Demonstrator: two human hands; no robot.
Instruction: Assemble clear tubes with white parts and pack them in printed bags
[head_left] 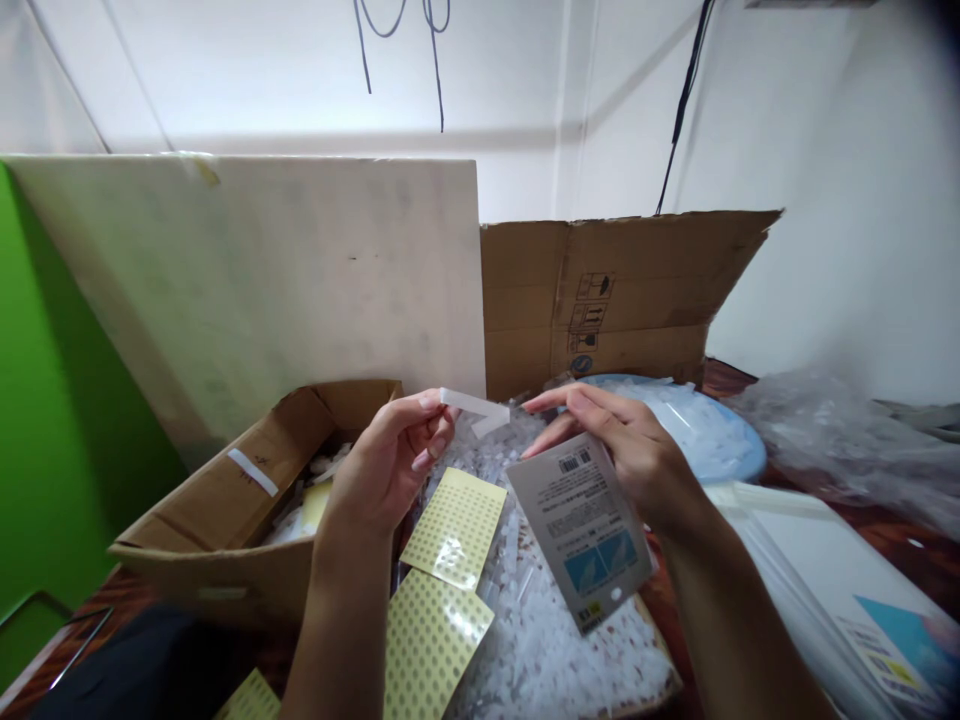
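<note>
My left hand (394, 455) is raised in front of me, fingers closed in a pinch on a small white plastic piece (474, 406). My right hand (622, 440) is just to its right. It holds a grey printed package card (583, 528) against the palm, and its extended fingertips reach toward the right end of the white piece. Below both hands lies a clear bag heaped with small white plastic parts (547, 640). Yellow dotted sticker sheets (455, 525) lie on that heap.
An open cardboard box (225, 510) with scraps stands at left. A tall pale board (300, 280) and a cardboard flap (622, 290) stand behind. A light blue round lid (712, 430), crumpled clear plastic (847, 440) and stacked white packages (847, 600) lie at right.
</note>
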